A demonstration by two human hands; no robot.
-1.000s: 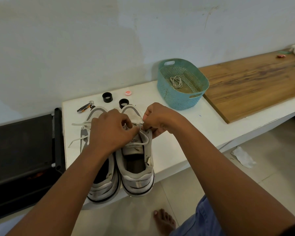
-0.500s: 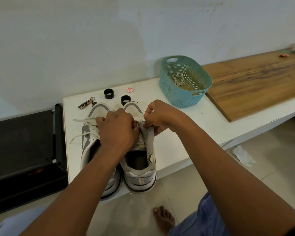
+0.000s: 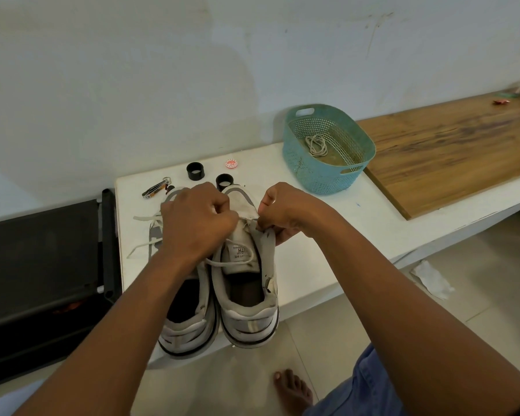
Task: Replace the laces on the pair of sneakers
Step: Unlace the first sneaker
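Head view: two sneakers (image 3: 219,301) stand side by side at the counter's (image 3: 318,235) near edge, heels at 6 o'clock. The left hand (image 3: 197,223) and right hand (image 3: 285,211), fingers curled, pinch the lace (image 3: 228,261) over the right-side shoe's tongue. A teal basket (image 3: 327,172) sits at 1 o'clock.

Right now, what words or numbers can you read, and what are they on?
"TH": upside-down letters on the tongue label of the right sneaker; the smaller print beneath is too blurred to read.
Red-and-white round cap: has a printed design, too small to read.
Nothing else shows text.
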